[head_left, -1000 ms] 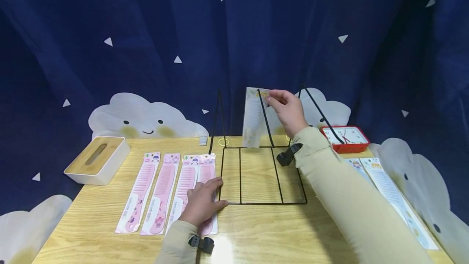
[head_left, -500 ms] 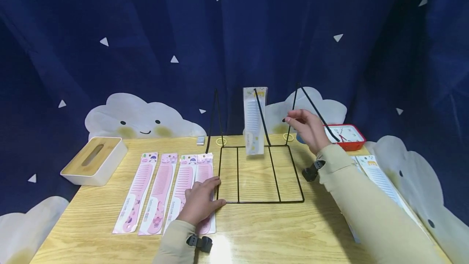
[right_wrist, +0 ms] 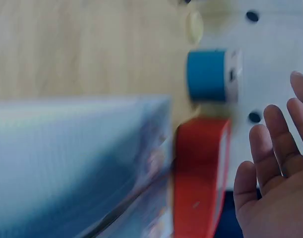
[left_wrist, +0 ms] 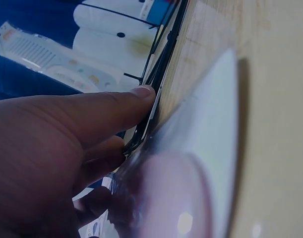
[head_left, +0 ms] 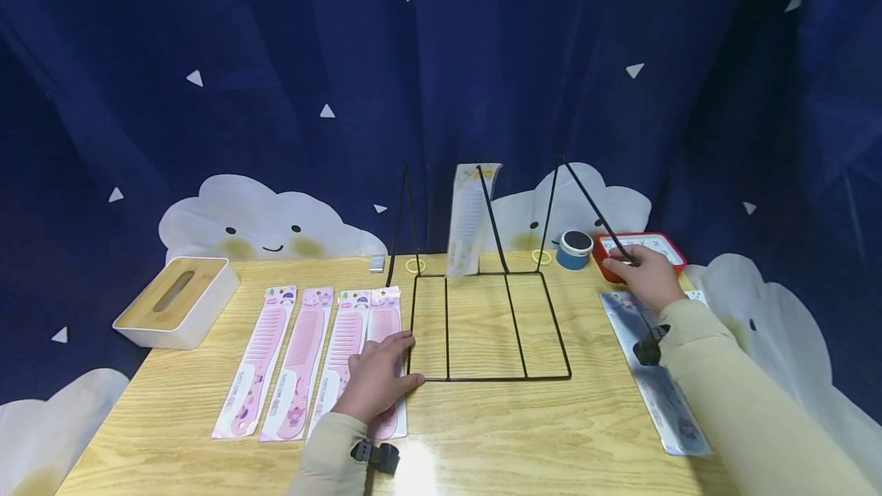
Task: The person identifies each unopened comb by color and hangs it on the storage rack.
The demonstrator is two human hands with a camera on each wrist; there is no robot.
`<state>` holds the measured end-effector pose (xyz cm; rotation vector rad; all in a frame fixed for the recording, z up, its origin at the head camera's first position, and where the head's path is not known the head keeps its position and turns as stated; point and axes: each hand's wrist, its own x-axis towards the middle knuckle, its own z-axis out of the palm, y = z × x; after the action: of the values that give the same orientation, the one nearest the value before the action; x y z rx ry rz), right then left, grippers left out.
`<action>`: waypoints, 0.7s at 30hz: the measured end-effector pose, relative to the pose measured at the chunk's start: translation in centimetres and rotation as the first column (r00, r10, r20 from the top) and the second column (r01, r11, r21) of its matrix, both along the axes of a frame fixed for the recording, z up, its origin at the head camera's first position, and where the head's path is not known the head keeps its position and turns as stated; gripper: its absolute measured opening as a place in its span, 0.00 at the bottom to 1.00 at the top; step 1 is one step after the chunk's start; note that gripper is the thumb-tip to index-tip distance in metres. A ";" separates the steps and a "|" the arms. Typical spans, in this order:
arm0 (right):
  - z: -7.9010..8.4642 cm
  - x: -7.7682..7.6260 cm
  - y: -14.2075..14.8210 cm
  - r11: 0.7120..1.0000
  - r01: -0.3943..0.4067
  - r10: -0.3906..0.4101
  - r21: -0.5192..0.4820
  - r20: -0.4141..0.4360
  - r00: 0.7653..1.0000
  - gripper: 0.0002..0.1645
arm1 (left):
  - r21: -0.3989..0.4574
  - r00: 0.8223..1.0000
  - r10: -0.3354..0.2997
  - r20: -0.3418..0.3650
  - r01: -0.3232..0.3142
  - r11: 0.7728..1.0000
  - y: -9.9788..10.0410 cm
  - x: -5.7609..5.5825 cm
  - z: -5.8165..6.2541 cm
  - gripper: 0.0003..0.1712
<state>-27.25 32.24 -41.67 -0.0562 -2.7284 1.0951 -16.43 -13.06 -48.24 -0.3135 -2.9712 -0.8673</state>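
Note:
My left hand [head_left: 377,377] grips the front-left corner of a black wire display rack [head_left: 485,380], its thumb on the wire in the left wrist view. A packaged comb [head_left: 465,224] hangs tilted from the rack's middle arm. My right hand [head_left: 644,275], empty with fingers loosely spread in the right wrist view, is above the top end of a blue packaged comb [head_left: 651,373] at the right. Part of another packaged comb beside it is hidden under the sleeve. Several pink packaged combs [head_left: 301,362] lie left of the rack, the nearest partly under my left hand.
A red clock [head_left: 609,270] and a blue round canister-like object [head_left: 574,249] stand at the back right. A wooden-topped tissue box [head_left: 178,303] sits at the left. Yellow rings [head_left: 541,257] lie behind the rack. A rack arm [head_left: 594,207] slants up near my right hand.
My right hand has let go of the hanging comb and moved right and down to the blue packaged combs. The hung comb has swung. My left hand has stayed on the rack.

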 end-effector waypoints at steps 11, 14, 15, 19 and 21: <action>-3.9 -0.1 4.5 0.988 -0.048 0.003 0.145 0.296 0.955 0.39 | 0.004 1.000 0.003 0.013 -0.003 1.000 -0.1 0.0 -0.2 0.39; -4.3 -0.1 5.1 0.975 -0.095 0.011 0.200 0.386 0.923 0.46 | 0.000 1.000 0.001 0.006 -0.001 1.000 -0.1 -0.1 -0.2 0.38; -4.4 -0.1 5.2 0.974 -0.101 0.012 0.203 0.401 0.916 0.47 | -0.003 1.000 -0.001 0.000 0.001 1.000 -0.1 -0.1 -0.2 0.38; -4.7 -0.2 5.3 0.972 -0.092 0.002 0.215 0.383 0.924 0.41 | -0.020 1.000 0.003 -0.005 -0.003 1.000 0.0 -0.2 -0.3 0.38; -4.9 -0.1 5.2 0.974 -0.075 -0.005 0.214 0.350 0.937 0.34 | -0.019 1.000 0.000 -0.004 0.000 1.000 0.0 -0.2 -0.3 0.38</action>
<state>-27.38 37.46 -46.52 -0.1849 -3.1658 0.8438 -16.66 -13.10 -48.57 -0.3153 -2.9775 -0.8380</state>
